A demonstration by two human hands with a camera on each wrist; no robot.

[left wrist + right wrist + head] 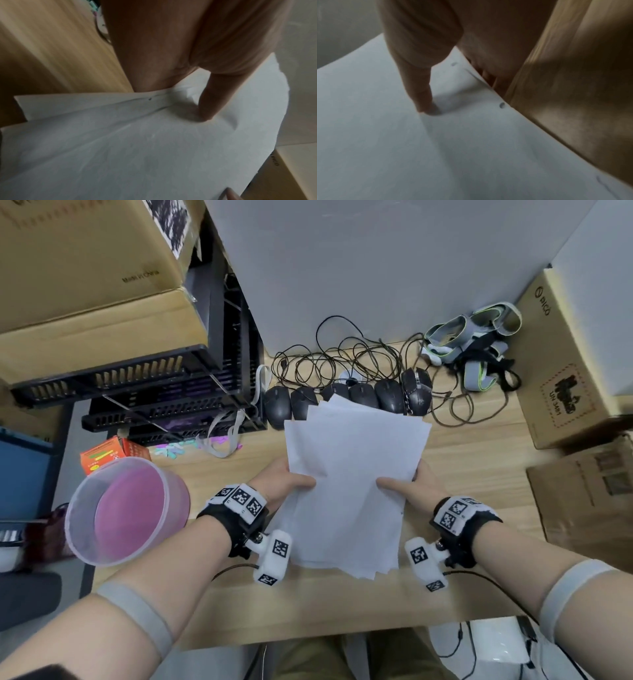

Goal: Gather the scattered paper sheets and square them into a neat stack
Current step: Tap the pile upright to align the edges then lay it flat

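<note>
From the head view, the paper sheets (pixel 352 474) are held above the wooden desk (pixel 479 460) in a loose, fanned bundle, the left hand (pixel 284 482) and right hand (pixel 411 487) each pinching a long side edge, thumb on top. In the left wrist view the thumb (pixel 211 100) dents the top sheet, so the paper looks light, limp and apt to slide. The right wrist view shows the same pinch by the other thumb (pixel 423 94); the side edges seem the best hold for tapping the bundle square.
</note>
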